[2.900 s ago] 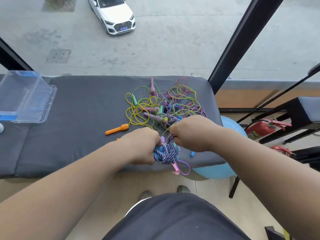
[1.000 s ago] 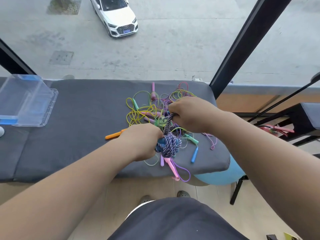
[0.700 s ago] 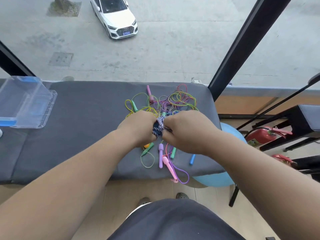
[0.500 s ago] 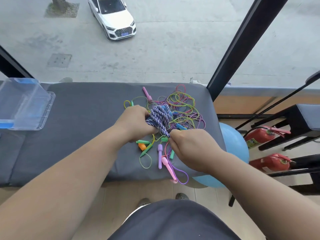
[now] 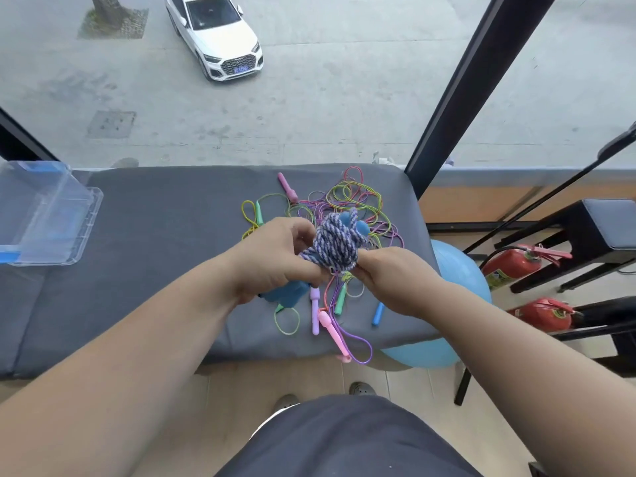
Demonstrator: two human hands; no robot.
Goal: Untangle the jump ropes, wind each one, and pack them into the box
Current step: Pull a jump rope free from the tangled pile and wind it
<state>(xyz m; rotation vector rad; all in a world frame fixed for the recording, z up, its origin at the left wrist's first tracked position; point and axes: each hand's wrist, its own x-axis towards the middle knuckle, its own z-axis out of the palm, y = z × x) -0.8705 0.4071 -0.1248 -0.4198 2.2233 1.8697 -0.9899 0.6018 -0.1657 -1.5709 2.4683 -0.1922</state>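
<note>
Fingers (image 5: 367, 262) of left hand (image 5: 275, 258) and right hand (image 5: 395, 285) grip wound rope (image 5: 335, 246) between them.

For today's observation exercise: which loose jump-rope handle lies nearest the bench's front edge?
The light pink handle, its tip reaching the bench edge; the lilac handle, green handle and blue handle beside it lie further back.

Wound rope (image 5: 335, 247): one. Thin tangled ropes (image 5: 347, 201): count unclear. Handles in plain view on tabletop (image 5: 155, 235): pink handles (image 5: 286, 185) (image 5: 331, 328), two; green handles (image 5: 258, 213) (image 5: 340, 300), two; purple handle (image 5: 315, 304), one; blue handle (image 5: 378, 313), one. Clear box (image 5: 48, 215): one. Fire extinguishers (image 5: 512, 266) (image 5: 545, 315): two. Ball (image 5: 457, 270): one. Car (image 5: 220, 36): one.
</note>
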